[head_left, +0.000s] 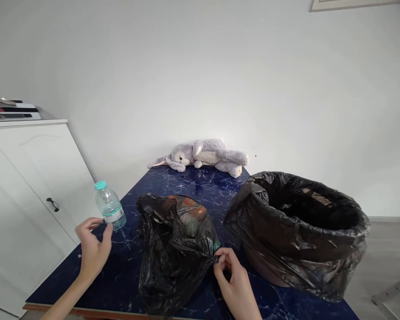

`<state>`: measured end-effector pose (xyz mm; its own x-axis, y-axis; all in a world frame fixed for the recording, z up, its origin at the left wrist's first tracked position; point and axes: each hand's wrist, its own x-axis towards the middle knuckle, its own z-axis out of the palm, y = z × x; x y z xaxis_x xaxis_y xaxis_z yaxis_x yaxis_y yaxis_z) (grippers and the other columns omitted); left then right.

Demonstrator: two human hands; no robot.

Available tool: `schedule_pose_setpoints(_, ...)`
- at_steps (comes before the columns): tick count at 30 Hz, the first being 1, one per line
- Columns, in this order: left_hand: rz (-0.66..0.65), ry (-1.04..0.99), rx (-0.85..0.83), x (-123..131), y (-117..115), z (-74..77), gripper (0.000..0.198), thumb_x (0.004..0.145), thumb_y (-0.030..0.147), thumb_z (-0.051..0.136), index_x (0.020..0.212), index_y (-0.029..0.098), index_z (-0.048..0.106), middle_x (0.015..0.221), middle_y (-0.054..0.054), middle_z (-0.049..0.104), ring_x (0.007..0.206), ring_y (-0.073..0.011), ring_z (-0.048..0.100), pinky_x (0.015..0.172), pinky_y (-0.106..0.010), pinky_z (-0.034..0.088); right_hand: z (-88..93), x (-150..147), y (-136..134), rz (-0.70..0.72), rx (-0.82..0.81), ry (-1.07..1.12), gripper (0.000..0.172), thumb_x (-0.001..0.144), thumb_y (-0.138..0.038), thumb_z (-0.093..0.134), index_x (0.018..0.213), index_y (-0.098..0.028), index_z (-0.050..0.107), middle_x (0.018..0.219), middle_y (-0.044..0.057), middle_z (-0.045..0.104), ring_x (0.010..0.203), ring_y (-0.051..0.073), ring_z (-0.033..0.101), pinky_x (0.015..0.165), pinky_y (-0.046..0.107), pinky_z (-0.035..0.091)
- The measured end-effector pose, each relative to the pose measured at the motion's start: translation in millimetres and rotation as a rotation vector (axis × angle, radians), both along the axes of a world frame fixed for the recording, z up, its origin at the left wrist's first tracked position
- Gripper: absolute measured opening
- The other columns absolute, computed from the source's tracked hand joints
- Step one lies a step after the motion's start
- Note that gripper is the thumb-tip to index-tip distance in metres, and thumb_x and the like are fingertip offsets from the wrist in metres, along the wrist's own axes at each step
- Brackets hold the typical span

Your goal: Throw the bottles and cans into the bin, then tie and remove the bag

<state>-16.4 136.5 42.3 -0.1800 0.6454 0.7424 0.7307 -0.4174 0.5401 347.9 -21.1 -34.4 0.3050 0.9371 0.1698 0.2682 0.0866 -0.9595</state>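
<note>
A full-looking black plastic bag (173,262) lies in the middle of the table, its thin film showing orange and greenish shapes inside that I cannot make out. At its right side my right hand (235,278) pinches a gathered edge of the film between thumb and fingers. My left hand (94,246) is raised to the left of the bag, thumb and fingers apart, with nothing visible between them. Just behind its fingertips stands a clear plastic bottle (109,205) with a turquoise cap and a white label; whether they touch I cannot tell.
A trash bin lined with a black bag (303,249) stands on the right of the dark blue marbled table (126,275). A grey plush bunny (203,156) lies at the far edge, by the wall. To the left is a white cabinet (30,178).
</note>
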Motion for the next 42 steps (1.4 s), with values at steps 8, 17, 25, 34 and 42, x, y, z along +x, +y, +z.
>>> schedule_pose_setpoints(8, -0.815, 0.617, -0.432, 93, -76, 35.5, 0.037, 0.112, 0.029, 0.041, 0.141, 0.034, 0.063, 0.139, -0.004, 0.070, 0.136, -0.0241, 0.062, 0.110, -0.034, 0.056, -7.7, 1, 2, 0.018, 0.052, -0.009, 0.027, 0.100, -0.048, 0.048, 0.109, -0.023, 0.058, 0.083, -0.001, 0.049, 0.076, 0.018, 0.054, 0.072, 0.026, 0.046)
schedule_pose_setpoints(17, -0.809, 0.970, -0.154, 150, -42, 16.7, 0.068, 0.106, 0.023, 0.053, 0.169, 0.026, 0.027, 0.163, -0.013, 0.050, 0.155, -0.0336, 0.042, 0.122, -0.054, 0.047, 2.8, 1, 1, 0.015, -0.008, 0.001, 0.028, 0.099, -0.052, 0.047, 0.103, -0.025, 0.054, 0.080, -0.003, 0.042, 0.070, 0.018, 0.049, 0.067, 0.028, 0.042)
schedule_pose_setpoints(25, -0.801, 1.134, -0.085, 178, -14, 10.0, 0.054, 0.093, 0.009, 0.057, 0.146, 0.017, 0.055, 0.153, -0.019, 0.057, 0.153, -0.0373, 0.041, 0.125, -0.061, 0.037, 1.7, 3, 0, 0.018, -0.008, 0.084, 0.018, 0.094, -0.041, 0.052, 0.088, -0.028, 0.042, 0.075, -0.006, 0.033, 0.063, 0.015, 0.035, 0.059, 0.027, 0.029)
schedule_pose_setpoints(34, -0.690, 1.074, -0.114, 185, -9, 11.3, 0.047, 0.079, 0.024, 0.080, 0.123, 0.019, 0.066, 0.132, -0.015, 0.070, 0.134, -0.0376, 0.059, 0.124, -0.060, 0.039, -2.7, 6, 0, -0.015, 0.016, 0.231, 0.026, 0.099, -0.044, 0.052, 0.083, -0.029, 0.038, 0.066, -0.009, 0.036, 0.054, 0.015, 0.041, 0.053, 0.027, 0.032)
schedule_pose_setpoints(42, -0.808, 0.835, -0.201, 155, -21, 40.2, 0.039, 0.094, 0.023, 0.068, 0.131, 0.031, 0.065, 0.154, -0.006, 0.060, 0.150, -0.0326, 0.047, 0.127, -0.060, 0.038, -7.1, 7, 1, -0.046, 0.044, 0.271, 0.031, 0.102, -0.051, 0.047, 0.083, -0.029, 0.037, 0.066, -0.007, 0.042, 0.062, 0.018, 0.056, 0.063, 0.029, 0.043)
